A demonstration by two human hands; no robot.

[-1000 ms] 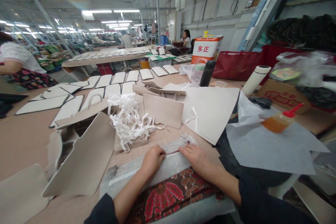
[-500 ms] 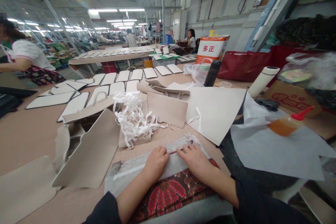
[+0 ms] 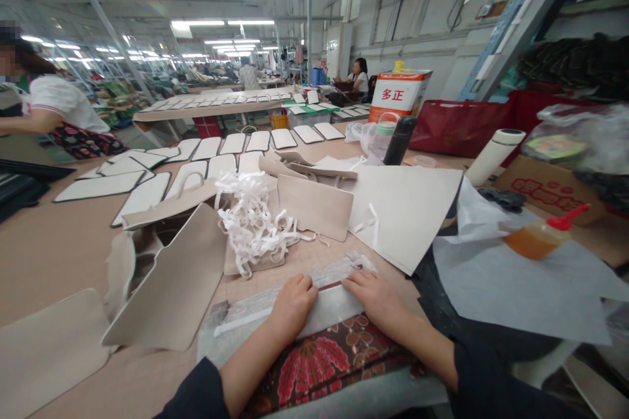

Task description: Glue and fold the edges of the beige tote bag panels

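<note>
My left hand (image 3: 293, 303) rests curled on a grey panel (image 3: 328, 308) at the near table edge, its fingertips pressing on a white strip (image 3: 246, 322) along the panel's far edge. My right hand (image 3: 374, 293) lies beside it with fingers stretched flat on the same edge. A clear plastic sheet (image 3: 339, 268) lies just beyond both hands. A red patterned cloth (image 3: 319, 363) sits under my forearms. A tangle of white peeled strips (image 3: 251, 221) is heaped a little beyond the hands.
Beige cut panels (image 3: 171, 288) lie at left, a large white sheet (image 3: 400, 206) and grey fabric (image 3: 511, 285) at right. An orange squeeze bottle (image 3: 538, 236), a black flask (image 3: 399, 140), a white flask (image 3: 493, 155) and a red-white tin (image 3: 400, 93) stand behind. A person (image 3: 54, 114) works at left.
My right hand slid slightly left along the panel edge and back, fingers staying flat. The left hand stays curled in place. The view has shifted a little.
</note>
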